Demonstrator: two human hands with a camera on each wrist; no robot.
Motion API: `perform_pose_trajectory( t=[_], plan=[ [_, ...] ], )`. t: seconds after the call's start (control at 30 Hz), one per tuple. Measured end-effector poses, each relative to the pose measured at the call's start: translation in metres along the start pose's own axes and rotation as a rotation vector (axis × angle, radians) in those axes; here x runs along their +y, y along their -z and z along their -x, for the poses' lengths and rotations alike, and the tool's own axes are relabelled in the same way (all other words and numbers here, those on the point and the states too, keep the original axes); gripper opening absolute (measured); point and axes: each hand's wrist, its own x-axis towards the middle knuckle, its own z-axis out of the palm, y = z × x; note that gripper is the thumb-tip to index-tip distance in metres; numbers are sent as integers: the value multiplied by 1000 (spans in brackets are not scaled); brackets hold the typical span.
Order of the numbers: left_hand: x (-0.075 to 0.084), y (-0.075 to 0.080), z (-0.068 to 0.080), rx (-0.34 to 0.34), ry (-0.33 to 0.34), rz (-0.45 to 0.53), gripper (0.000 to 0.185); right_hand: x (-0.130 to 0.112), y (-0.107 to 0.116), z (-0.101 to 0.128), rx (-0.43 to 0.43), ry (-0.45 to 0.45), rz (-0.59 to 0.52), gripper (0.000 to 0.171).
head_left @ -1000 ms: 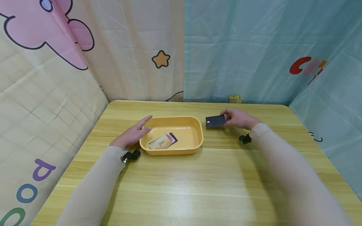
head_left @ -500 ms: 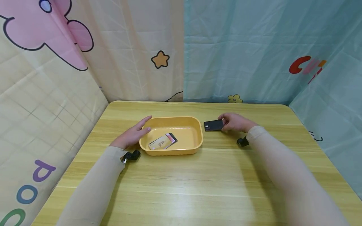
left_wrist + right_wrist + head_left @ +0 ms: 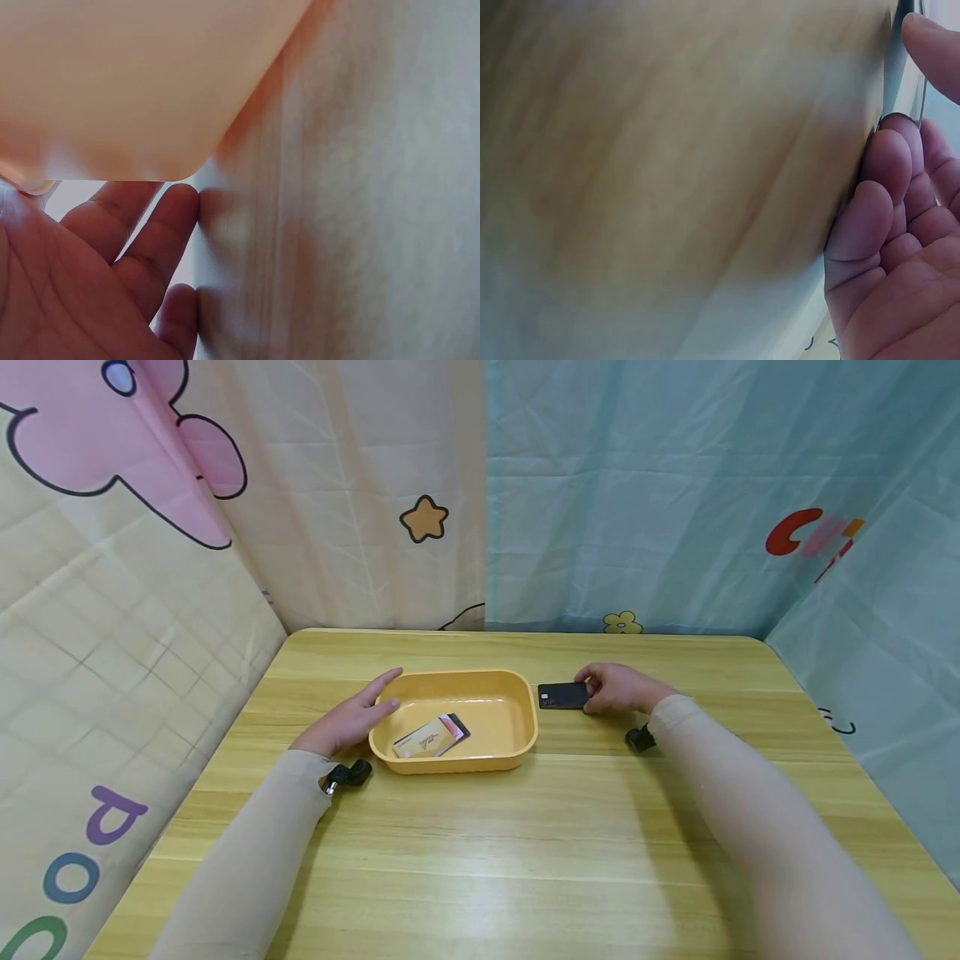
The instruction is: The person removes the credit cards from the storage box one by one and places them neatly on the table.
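Note:
A yellow plastic tray (image 3: 487, 727) stands left of the table's middle. Inside lie cards, a cream one (image 3: 426, 740) with pink on it overlapping a dark one (image 3: 459, 723). My left hand (image 3: 345, 718) holds the tray's left end, thumb over the rim and fingers along the outside; the left wrist view has relaxed fingers (image 3: 169, 232) against the outer wall. Right of the tray, my right hand (image 3: 618, 687) pinches the right end of a black VIP card (image 3: 561, 697), which lies flat on or just above the table. In the right wrist view the fingertips (image 3: 862, 217) meet the tabletop.
The wooden table (image 3: 480, 860) reaches back to printed curtains (image 3: 645, 510) behind and at both sides. A black wrist camera (image 3: 348, 774) sits by the left wrist, another camera (image 3: 640, 739) by the right.
My right hand has brought the black card slightly left and toward me, lowering it to the table. The card's left end is closer to the tray. Tray and left hand have not moved.

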Motion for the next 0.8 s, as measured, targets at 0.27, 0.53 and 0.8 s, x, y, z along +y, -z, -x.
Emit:
perform_pose_trajectory(
  t=[0.27, 0.53, 0.8],
  plan=[
    [0, 0, 0, 1, 3, 7, 64, -1, -1, 0, -13, -4, 40, 56],
    [1, 1, 1, -3, -1, 0, 65, -3, -2, 0, -24, 0, 69, 57],
    [1, 0, 1, -2, -8, 8, 65, -5, -3, 0, -32, -26, 68, 57]
  ],
)
